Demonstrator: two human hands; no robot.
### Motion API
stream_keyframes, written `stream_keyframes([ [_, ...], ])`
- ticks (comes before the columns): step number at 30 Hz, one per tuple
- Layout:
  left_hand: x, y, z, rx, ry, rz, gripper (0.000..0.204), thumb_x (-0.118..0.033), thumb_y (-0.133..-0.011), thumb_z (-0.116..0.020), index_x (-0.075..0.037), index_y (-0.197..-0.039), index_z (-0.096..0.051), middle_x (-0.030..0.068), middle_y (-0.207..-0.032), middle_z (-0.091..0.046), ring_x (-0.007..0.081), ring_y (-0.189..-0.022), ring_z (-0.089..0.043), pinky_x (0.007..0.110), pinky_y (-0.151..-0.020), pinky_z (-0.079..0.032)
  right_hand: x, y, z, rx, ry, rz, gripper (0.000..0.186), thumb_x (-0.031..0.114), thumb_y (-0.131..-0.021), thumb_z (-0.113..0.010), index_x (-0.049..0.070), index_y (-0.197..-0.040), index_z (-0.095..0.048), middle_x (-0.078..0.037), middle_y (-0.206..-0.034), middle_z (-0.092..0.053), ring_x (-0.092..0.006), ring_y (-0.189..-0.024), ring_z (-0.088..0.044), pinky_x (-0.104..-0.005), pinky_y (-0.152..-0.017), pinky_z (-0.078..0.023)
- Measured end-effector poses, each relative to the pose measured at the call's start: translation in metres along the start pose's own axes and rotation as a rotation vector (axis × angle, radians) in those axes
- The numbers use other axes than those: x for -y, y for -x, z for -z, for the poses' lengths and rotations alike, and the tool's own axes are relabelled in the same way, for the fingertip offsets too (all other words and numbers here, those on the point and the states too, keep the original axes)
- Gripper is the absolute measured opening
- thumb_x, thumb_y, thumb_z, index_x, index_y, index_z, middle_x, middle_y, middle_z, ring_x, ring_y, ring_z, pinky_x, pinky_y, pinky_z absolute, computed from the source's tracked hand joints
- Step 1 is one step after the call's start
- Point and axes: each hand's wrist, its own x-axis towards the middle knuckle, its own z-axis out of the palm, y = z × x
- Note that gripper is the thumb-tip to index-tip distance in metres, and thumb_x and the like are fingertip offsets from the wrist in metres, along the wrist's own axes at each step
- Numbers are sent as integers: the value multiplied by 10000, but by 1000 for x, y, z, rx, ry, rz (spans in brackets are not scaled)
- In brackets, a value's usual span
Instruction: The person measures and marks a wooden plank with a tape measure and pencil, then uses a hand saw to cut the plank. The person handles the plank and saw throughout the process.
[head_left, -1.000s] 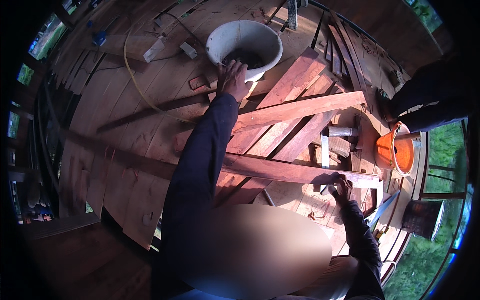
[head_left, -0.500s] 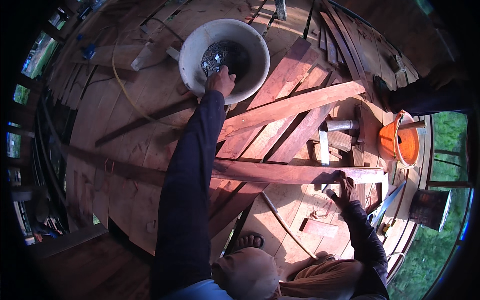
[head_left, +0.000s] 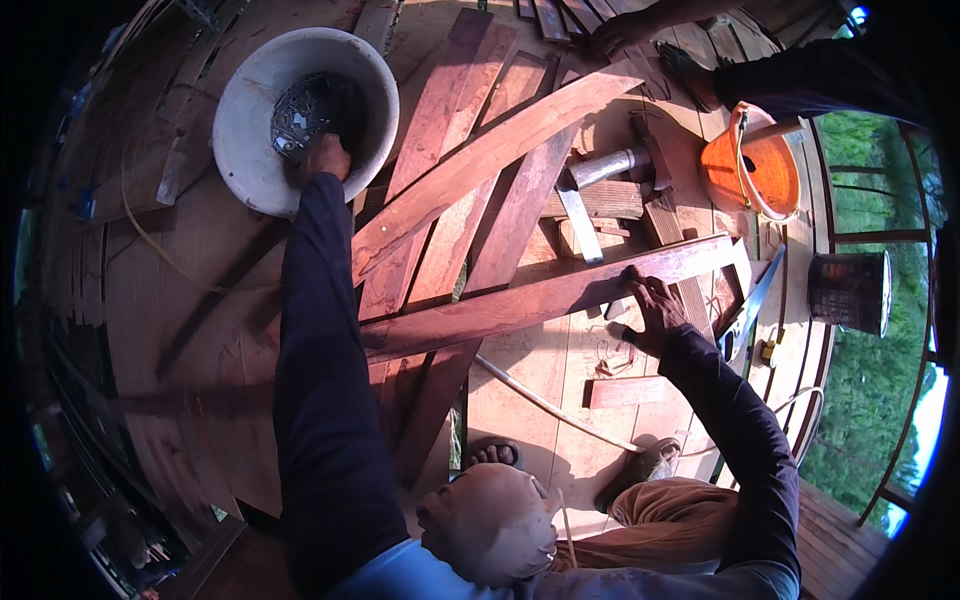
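My left hand (head_left: pixel 326 160) reaches into a pale round basin (head_left: pixel 236 130) at the upper left. Its fingers curl closed among a heap of nails (head_left: pixel 300 112), so what they hold, if anything, is hidden. My right hand (head_left: pixel 658 312) grips the near edge of a reddish wooden plank (head_left: pixel 500 303), close to its right end, fingers bent over the top. That plank lies across several other boards (head_left: pixel 520 215). Beyond it a flat metal strip (head_left: pixel 578 220) runs toward the plank, beside a silvery cylindrical piece (head_left: pixel 608 166).
An orange bucket (head_left: pixel 722 165) and a dark bucket (head_left: pixel 838 290) stand to the right. Near the right sleeve lie a saw (head_left: pixel 752 310) and a short wood offcut (head_left: pixel 628 392). A hose (head_left: pixel 540 412) crosses the floor. Another person's hand (head_left: pixel 618 34) and foot (head_left: pixel 690 78) appear at the upper right.
The view has turned, so the basin and planks appear further left and tilted. My left hand is still in the basin, and my right hand stays on the same plank.
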Motion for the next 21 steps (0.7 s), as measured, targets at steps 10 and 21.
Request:
stream_keyframes([
  [10,19,18,14,-367,88,-291,251,-96,-901,-580,-63,-1085,-747,216,-1084,-708,386,-1032,-677,473,-877,-535,-12,3,-11,-42,22,53,893,567,-776,-751,68,-1446,-435,-176,-1478,-462,-340,-1372,-421,-518,-1092,-386],
  [21,-27,70,145,-332,1049,-164,275,-177,-1035,-573,1,-1212,-684,95,-940,-716,158,-787,-708,262,-759,-570,-43,15,6,-73,-323,184,588,485,-874,-714,100,-1312,-636,-153,-1300,-661,-345,-1209,-617,-426,-1034,-479],
])
